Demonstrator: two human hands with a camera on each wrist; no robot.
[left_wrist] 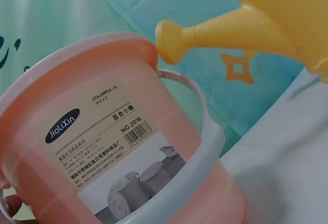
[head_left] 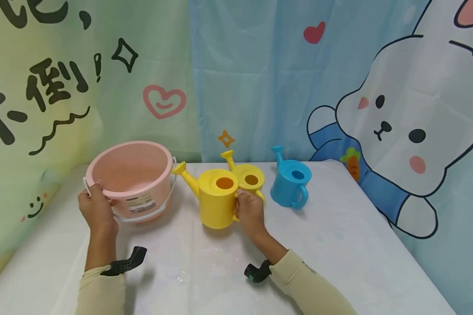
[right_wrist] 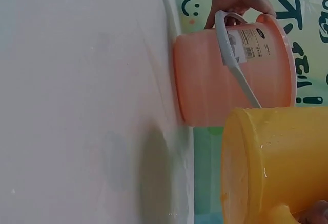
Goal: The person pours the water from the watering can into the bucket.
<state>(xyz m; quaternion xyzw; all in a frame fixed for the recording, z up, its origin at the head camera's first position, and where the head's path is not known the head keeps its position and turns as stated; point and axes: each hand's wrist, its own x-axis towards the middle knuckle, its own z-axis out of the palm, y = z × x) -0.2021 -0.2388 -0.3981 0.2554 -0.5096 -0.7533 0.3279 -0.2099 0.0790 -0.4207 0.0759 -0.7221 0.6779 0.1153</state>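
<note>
At the left, a pink bucket stands on the table, its white handle hanging down across the front. My left hand grips the bucket's left rim, with the thumb over the edge. In my right hand is the handle of a yellow watering can, held roughly upright just above the table. Its spout points left, close to the bucket's right rim. The right wrist view shows the can's underside and only a bit of the gripping fingers.
Behind the held can stands a second yellow watering can, partly hidden. A blue watering can stands to the right. Water drops dot the white tablecloth. A printed curtain hangs along the table's back edge.
</note>
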